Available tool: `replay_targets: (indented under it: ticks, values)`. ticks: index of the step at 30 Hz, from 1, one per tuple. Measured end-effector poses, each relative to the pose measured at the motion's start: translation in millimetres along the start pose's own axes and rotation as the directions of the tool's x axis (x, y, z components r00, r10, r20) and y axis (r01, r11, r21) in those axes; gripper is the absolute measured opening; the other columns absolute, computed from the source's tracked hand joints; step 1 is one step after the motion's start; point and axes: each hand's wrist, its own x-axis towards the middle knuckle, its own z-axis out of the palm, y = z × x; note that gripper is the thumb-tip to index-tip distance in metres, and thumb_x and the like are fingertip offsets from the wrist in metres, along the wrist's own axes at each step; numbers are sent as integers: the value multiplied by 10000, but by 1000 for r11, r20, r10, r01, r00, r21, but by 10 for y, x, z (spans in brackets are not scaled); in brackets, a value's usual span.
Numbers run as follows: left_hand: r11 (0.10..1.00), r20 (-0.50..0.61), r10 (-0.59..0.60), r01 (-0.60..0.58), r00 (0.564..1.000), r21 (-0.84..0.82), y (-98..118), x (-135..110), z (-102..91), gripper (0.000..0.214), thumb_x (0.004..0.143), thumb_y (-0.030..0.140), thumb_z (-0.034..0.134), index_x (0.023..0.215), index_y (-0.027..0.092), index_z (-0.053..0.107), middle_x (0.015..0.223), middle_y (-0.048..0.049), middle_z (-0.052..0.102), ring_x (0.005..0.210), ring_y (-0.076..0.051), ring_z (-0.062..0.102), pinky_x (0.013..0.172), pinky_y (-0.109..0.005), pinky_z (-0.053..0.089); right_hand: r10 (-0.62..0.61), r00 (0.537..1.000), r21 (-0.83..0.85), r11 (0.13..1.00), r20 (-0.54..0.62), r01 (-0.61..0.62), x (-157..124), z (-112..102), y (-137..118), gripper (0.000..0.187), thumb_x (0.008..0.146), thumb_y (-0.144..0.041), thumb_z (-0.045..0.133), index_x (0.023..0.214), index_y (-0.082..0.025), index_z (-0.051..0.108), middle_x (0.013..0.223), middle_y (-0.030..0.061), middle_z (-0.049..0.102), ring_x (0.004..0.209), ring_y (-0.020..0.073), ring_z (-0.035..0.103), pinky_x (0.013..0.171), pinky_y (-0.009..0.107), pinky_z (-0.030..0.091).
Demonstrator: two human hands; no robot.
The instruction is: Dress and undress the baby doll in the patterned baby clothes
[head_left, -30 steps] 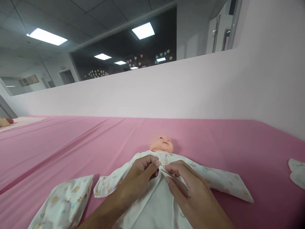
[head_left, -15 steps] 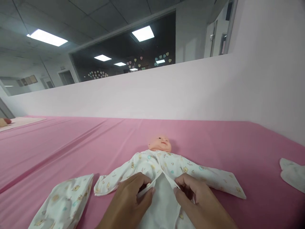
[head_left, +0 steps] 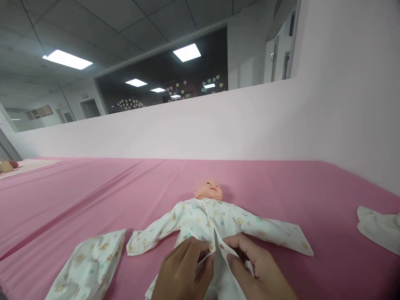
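Observation:
A baby doll [head_left: 208,189] lies on its back on the pink sheet [head_left: 93,196], dressed in a white printed romper [head_left: 200,218] with both sleeves spread out. My left hand [head_left: 184,273] pinches the left front edge of the romper at the belly. My right hand [head_left: 253,271] pinches the facing right edge, with the two edges meeting between my fingertips near a small snap. The upper chest of the romper is closed; below my hands it lies open.
A folded printed cloth [head_left: 87,266] lies at the lower left. A white cloth [head_left: 378,229] sits at the right edge. A low pale pink wall [head_left: 218,125] runs behind the bed and along the right. A small item lies far left [head_left: 8,165].
Both hands have moved down the romper front from the doll's neck to its belly. The chest above them now lies closed. The view has tilted up slightly.

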Motion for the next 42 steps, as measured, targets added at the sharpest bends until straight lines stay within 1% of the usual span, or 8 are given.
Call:
replay_targets:
  ticks: [8,14,20,23,30,34,38,42]
  values:
    - [998,-44,10,-12,999,-56,65,-12,160,151,933,263,502,844,222,616,731,-16,675,674,-172,618,654,-271,439,-77,995,13,997,-67,78,-33,38,1,229,859,-337,525,944,-232,709,778,13,670,756,176,629,699,275,515]
    - [977,45,-136,141,990,-159,61,7,140,155,906,309,525,806,225,609,760,-29,694,717,-193,626,673,-283,434,-162,983,59,984,-81,167,-81,49,-51,227,890,-342,514,832,-235,706,839,17,674,799,166,638,725,250,510]
    - [949,117,-204,226,972,-220,92,49,113,165,882,288,510,769,215,606,763,-37,688,729,-188,609,679,-278,421,-16,1000,177,984,22,12,-6,29,-17,178,859,-313,541,876,-215,689,751,-3,653,742,151,629,687,229,501]
    - [930,146,-230,262,962,-258,107,62,91,176,871,308,523,743,211,596,747,-31,673,713,-182,592,681,-279,414,-5,999,181,983,48,-3,42,37,26,164,832,-285,548,902,-204,673,768,3,645,753,156,621,689,246,506]
    - [869,267,-309,385,913,-310,152,110,7,204,852,350,530,714,202,554,749,-33,642,726,-179,552,654,-267,397,-67,998,-14,998,1,67,71,37,39,129,831,-279,550,855,-212,658,794,5,656,757,150,616,660,239,500]
    - [844,384,-234,383,893,-377,150,149,-64,162,838,325,526,750,189,541,742,-13,593,726,-160,531,649,-249,402,-221,975,-116,969,-2,220,70,36,80,128,878,-260,522,848,-212,637,848,11,665,815,153,634,741,257,514]
    - [741,492,-168,439,854,-509,126,169,-140,116,817,279,528,832,178,581,716,7,534,715,-145,509,658,-243,411,-365,931,-245,902,10,357,83,49,147,141,912,-231,489,851,-222,616,876,3,660,821,138,637,780,251,509]
    - [681,494,-181,471,850,-561,90,168,-142,163,839,317,522,820,173,595,745,-2,548,723,-138,493,690,-246,415,-425,905,-308,861,1,404,109,72,190,101,890,-201,509,836,-225,590,848,-2,649,796,135,634,751,246,509]
